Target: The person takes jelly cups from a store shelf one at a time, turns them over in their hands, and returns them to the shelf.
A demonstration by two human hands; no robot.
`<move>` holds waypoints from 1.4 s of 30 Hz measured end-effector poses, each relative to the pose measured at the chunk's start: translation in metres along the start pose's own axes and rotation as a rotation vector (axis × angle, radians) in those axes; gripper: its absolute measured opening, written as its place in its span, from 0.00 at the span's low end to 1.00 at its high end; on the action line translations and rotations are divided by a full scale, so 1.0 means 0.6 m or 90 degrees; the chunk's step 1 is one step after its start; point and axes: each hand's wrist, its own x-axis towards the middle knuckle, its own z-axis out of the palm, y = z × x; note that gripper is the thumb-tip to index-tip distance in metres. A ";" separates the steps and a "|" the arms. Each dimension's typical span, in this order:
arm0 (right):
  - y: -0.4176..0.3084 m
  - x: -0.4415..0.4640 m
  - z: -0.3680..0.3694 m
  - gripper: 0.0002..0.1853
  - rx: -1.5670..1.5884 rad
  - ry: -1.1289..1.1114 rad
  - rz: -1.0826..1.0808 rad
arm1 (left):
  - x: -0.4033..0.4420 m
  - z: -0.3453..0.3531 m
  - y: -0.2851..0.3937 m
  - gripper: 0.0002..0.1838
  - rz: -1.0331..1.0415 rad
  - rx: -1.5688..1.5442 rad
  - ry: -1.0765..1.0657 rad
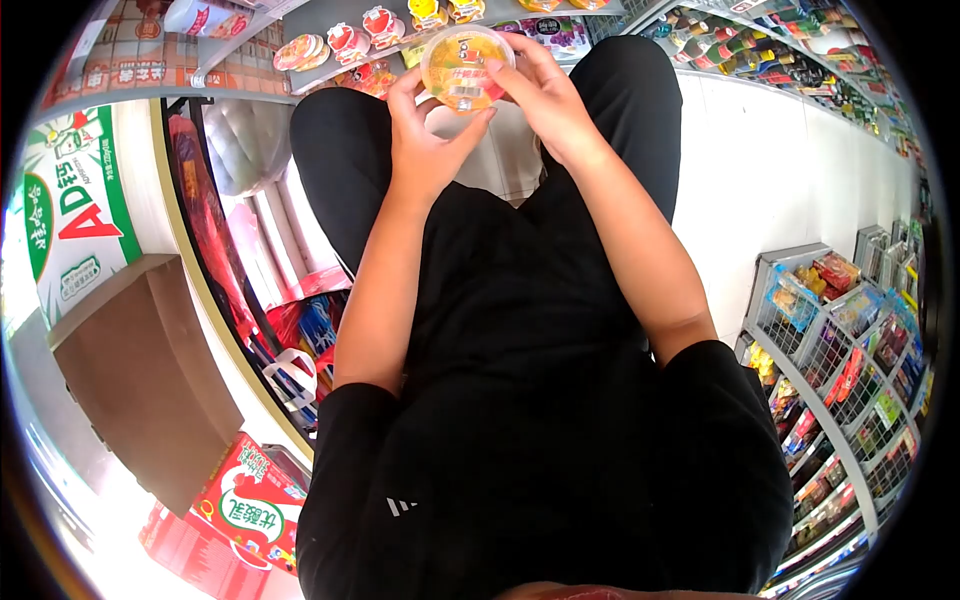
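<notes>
Between my two hands I hold up a round clear jelly cup (463,72) with yellow-orange contents and a printed lid facing me. My left hand (425,135) grips its left edge, the thumb below it. My right hand (545,100) is closed on the right side, with the thumb over the lid and fingers behind the rim. Just beyond the cup, a shelf (330,75) carries a row of small packaged cups (381,28) with red and yellow labels.
Bottles (720,45) line the shelf at upper right. Wire baskets (850,340) of packaged snacks stand at the right. On my left are an open brown cardboard box (150,370), a green and white carton (80,210) and a red drink carton (250,505). My bent knees flank my arms.
</notes>
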 end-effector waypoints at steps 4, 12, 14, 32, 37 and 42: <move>-0.003 0.000 -0.004 0.24 -0.012 0.037 -0.001 | -0.003 -0.003 0.015 0.37 -0.029 -0.017 -0.045; 0.004 -0.004 -0.005 0.23 -0.032 0.033 -0.031 | 0.000 -0.001 0.012 0.23 -0.087 -0.068 0.013; 0.005 -0.004 -0.005 0.23 -0.019 0.032 -0.029 | -0.002 -0.001 0.012 0.22 -0.090 -0.069 0.015; -0.003 -0.007 0.001 0.22 0.009 0.064 -0.007 | -0.008 -0.001 0.004 0.10 -0.057 -0.001 0.015; -0.002 -0.006 0.003 0.22 0.006 0.081 0.015 | -0.009 -0.001 0.007 0.11 -0.069 -0.033 0.012; -0.010 -0.007 0.004 0.22 0.056 0.121 0.038 | -0.010 -0.006 0.012 0.10 -0.149 -0.179 -0.039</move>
